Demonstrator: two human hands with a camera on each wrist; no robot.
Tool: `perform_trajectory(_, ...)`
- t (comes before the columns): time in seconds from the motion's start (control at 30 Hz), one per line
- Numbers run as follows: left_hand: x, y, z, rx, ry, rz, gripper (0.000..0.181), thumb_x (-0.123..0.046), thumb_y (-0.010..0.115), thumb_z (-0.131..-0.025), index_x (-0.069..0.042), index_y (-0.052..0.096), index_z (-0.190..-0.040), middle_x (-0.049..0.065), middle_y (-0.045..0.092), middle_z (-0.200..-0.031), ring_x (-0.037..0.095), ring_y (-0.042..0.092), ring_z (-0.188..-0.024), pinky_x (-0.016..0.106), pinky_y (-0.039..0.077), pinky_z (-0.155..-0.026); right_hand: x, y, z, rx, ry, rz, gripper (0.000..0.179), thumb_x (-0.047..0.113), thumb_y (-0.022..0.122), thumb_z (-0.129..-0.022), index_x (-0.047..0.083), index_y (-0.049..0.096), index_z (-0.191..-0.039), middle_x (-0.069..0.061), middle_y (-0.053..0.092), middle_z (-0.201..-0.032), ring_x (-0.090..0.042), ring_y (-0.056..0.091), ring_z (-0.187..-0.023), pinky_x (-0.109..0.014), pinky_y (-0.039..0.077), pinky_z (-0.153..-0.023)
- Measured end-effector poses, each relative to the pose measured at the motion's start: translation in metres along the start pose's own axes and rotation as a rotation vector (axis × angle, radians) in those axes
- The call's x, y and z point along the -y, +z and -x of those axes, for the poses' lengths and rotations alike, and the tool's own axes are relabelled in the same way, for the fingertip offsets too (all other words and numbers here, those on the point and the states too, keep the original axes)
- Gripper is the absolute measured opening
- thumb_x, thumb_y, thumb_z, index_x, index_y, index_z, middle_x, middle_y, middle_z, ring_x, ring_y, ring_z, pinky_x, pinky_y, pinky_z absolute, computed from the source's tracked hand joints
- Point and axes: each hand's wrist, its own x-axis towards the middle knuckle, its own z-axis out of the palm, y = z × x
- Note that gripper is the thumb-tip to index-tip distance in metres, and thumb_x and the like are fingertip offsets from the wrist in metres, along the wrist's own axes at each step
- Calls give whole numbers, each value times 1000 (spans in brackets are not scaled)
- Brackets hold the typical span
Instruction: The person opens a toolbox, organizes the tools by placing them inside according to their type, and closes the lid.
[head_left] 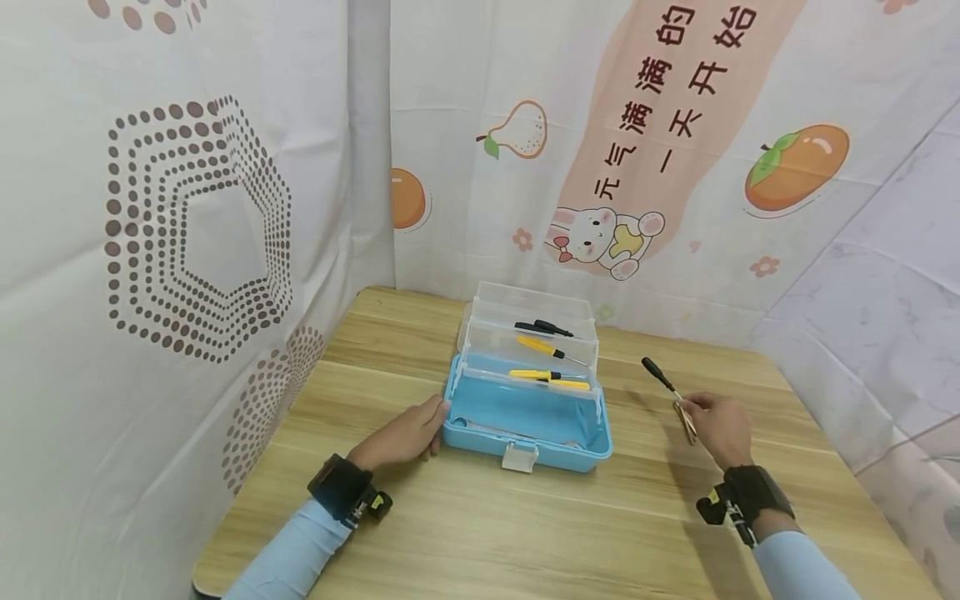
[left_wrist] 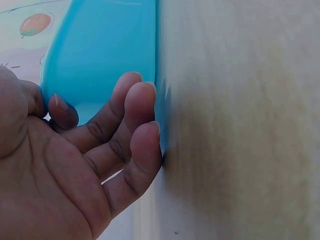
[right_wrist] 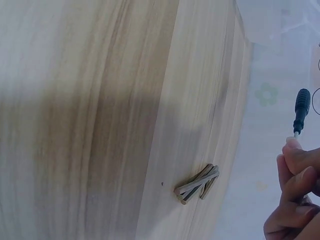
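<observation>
An open blue toolbox (head_left: 525, 454) with clear tiered trays (head_left: 534, 340) stands mid-table. My left hand (head_left: 405, 433) grips its left wall; in the left wrist view several bent fingertips (left_wrist: 141, 102) rest against the blue side. My right hand (head_left: 718, 427), to the right of the box and above the table, pinches a black-handled screwdriver (head_left: 657, 372) by its metal shaft, handle pointing up and away. The tip is hidden in the hand. Below it, small crossed brownish bars (right_wrist: 197, 183) lie on the wood; their kind is unclear.
Yellow-handled screwdrivers (head_left: 534, 374) and black-handled tools (head_left: 551, 328) lie in the trays. A wrench (head_left: 517, 434) lies along the front of the blue base. The white latch (head_left: 520, 457) hangs down in front. Printed curtains (head_left: 450, 75) border the wooden table (head_left: 480, 533).
</observation>
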Motion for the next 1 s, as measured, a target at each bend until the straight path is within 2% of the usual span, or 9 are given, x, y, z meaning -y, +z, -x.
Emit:
perform_trajectory(0.3, 4, 0, -1, 0, 13, 5, 42, -43, 19, -115, -13, 49, -109, 4, 63, -74, 19, 61, -62, 33, 51, -60, 3, 1, -2, -19, -14, -29, 18, 14, 71, -98, -3, 78, -101, -23, 75, -95, -18, 51, -62, -28, 32, -51)
perform_trajectory(0.57, 3, -1, -1, 3, 8, 10, 43, -44, 20, -115, -13, 48, -108, 6, 64, -75, 20, 61, -62, 33, 52, -61, 8, 1, -6, -52, -52, -34, 19, 14, 71, -98, -4, 78, -101, -24, 75, -95, -18, 52, -60, -28, 32, -52)
perform_trajectory(0.73, 4, -1, -2, 4, 6, 18, 43, -44, 20, -114, -12, 49, -108, 7, 64, -76, 21, 61, -63, 34, 52, -61, 13, 2, -8, -59, -48, -22, 21, 17, 70, -100, -2, 78, -104, -24, 75, -97, -17, 52, -57, -29, 33, -52)
perform_trajectory(0.87, 4, 0, -2, 1, 2, 13, 43, -44, 20, -115, -13, 49, -108, 6, 64, -76, 21, 61, -63, 34, 52, -61, 17, 2, -10, -65, -48, -28, 22, 19, 69, -101, -1, 78, -105, -24, 75, -97, -15, 46, -49, -29, 28, -47)
perform_trajectory(1.0, 2, 0, -1, 1, -3, 4, 42, -43, 20, -115, -13, 49, -108, 6, 64, -76, 21, 61, -63, 33, 52, -61, 20, 3, -11, -76, -68, -51, 22, 18, 70, -100, -2, 78, -105, -25, 75, -96, -12, 44, -48, -28, 26, -44)
